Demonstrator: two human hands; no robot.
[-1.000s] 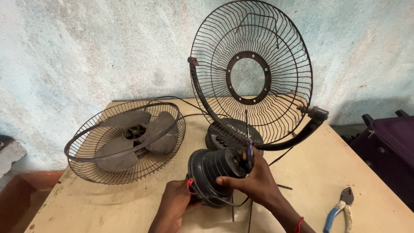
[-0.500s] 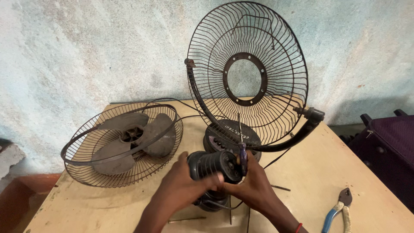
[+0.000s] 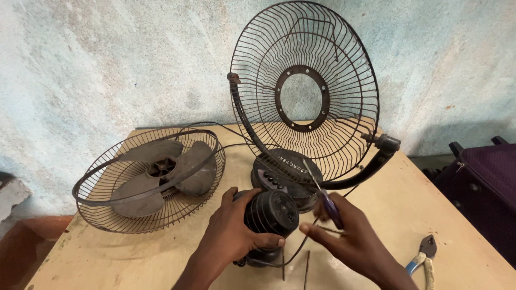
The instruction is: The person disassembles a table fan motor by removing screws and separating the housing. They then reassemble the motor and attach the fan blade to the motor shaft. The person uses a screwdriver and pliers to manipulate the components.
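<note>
My left hand grips a black fan motor housing just above the wooden table, its vented rear face turned toward me. My right hand is beside it on the right and holds a screwdriver with a dark handle, its thin shaft pointing up and left. Right behind the motor stands the fan's black base with a row of buttons. A curved bracket carries the upright rear wire guard above the base.
The front wire guard lies at the left with the grey fan blade inside it. Pliers with blue and white handles lie at the right front. Thin rods lie by my hands. A dark bag stands right of the table.
My right hand has come off the motor housing and moved right with the screwdriver. My left hand has turned the motor so that its vented face shows.
</note>
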